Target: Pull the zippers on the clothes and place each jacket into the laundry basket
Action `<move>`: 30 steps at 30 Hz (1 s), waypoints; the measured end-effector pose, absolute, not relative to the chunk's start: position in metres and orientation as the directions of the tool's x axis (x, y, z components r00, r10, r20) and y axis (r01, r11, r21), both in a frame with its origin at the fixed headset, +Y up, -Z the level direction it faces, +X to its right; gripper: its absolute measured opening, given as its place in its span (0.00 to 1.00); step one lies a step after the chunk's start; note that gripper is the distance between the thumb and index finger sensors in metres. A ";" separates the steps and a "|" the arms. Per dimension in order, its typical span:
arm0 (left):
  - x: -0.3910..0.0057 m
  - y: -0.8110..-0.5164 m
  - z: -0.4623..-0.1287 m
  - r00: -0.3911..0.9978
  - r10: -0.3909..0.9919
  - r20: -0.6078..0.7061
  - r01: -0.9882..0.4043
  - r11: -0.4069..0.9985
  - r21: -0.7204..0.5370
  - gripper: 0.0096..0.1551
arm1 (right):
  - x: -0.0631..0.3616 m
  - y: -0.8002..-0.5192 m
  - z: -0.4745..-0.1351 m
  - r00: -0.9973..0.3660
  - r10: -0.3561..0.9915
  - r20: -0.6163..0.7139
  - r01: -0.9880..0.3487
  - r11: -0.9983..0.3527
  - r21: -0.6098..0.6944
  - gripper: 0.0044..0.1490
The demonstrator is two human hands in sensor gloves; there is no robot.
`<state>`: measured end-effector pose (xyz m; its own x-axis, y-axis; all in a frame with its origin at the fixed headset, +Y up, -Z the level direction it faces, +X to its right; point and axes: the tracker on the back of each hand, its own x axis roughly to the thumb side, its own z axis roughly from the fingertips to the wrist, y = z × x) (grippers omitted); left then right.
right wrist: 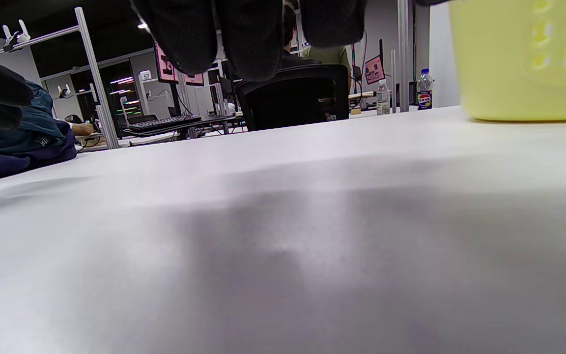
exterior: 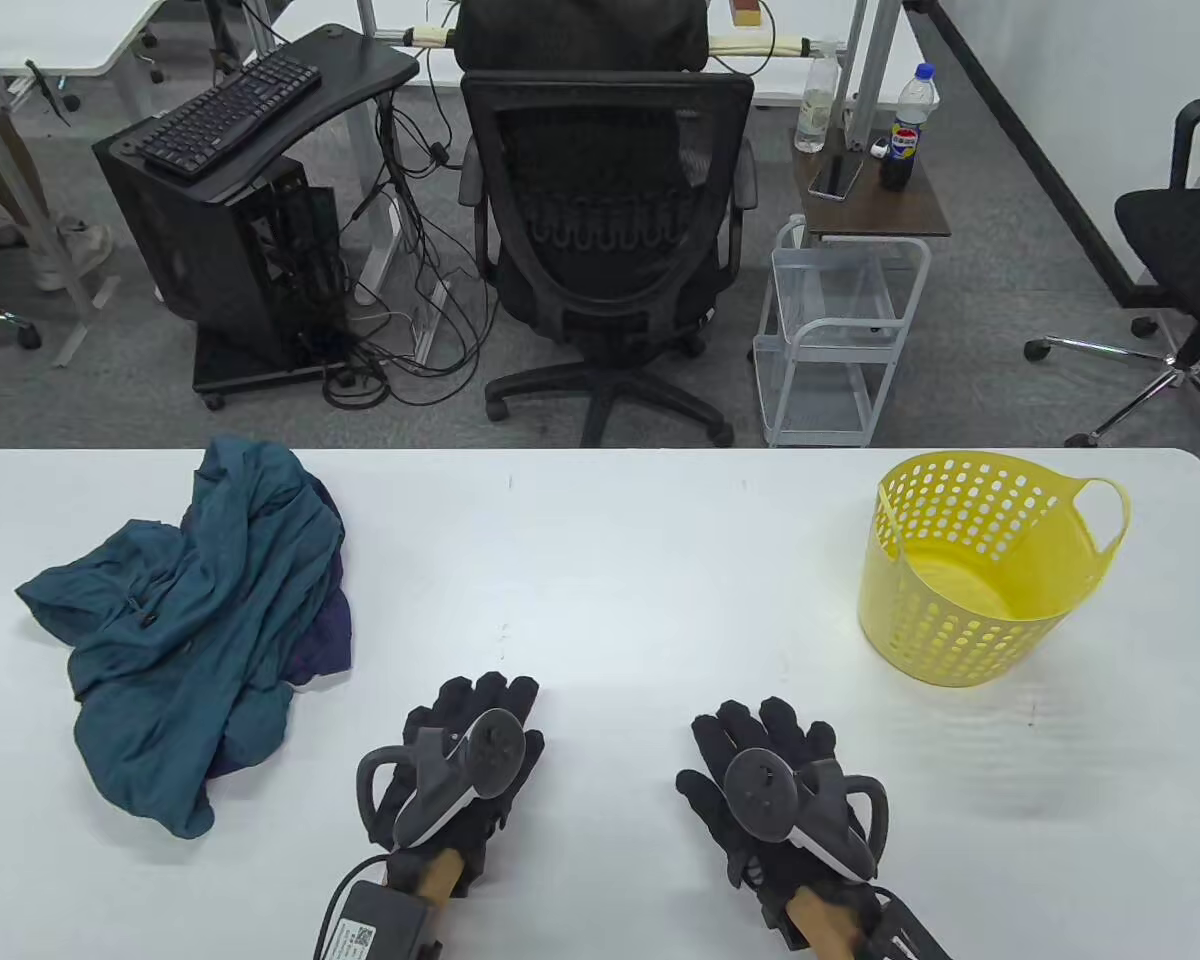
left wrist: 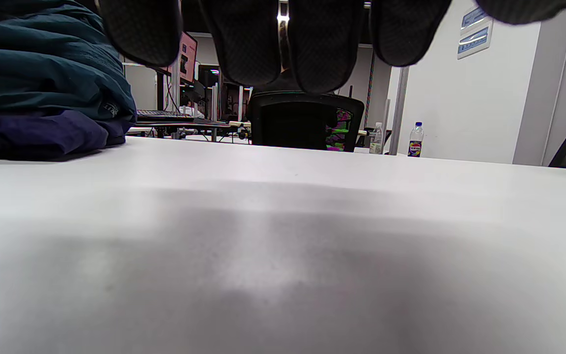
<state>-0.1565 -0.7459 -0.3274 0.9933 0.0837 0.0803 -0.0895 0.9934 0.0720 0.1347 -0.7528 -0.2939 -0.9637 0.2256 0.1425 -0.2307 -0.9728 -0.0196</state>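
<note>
Teal jacket (exterior: 185, 620) heaped over a navy one, up-left of the left hand (exterior: 465, 765), the nearer hand. Laundry basket (exterior: 970, 570) up-right of the right hand (exterior: 775, 790). Both hands flat, fingers straight, holding nothing.

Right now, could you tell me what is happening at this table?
Nothing is being handled yet. The left hand and right hand lie flat and open on the white table, holding nothing. A crumpled teal jacket lies on a dark purple jacket at the table's left side. The yellow laundry basket stands at the right, with nothing in it that the table view shows. No jacket has been moved into it.
</note>
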 end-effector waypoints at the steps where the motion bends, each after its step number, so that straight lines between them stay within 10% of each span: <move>1: -0.156 -0.746 -0.327 0.993 0.082 0.083 -0.088 0.993 0.073 0.36 | 0.135 -0.753 -0.294 -0.964 0.227 0.142 -0.231 -0.973 -0.018 0.48; 20: -0.134 -0.751 -0.322 0.991 0.045 0.125 -0.050 0.998 0.041 0.37 | 0.153 -0.752 -0.300 -0.972 0.224 0.069 -0.227 -0.973 -0.034 0.46; 30: -0.173 -0.696 -0.359 0.999 0.041 -0.023 -0.039 0.996 0.083 0.38 | 0.162 -0.747 -0.297 -0.975 0.219 0.040 -0.221 -0.973 -0.069 0.46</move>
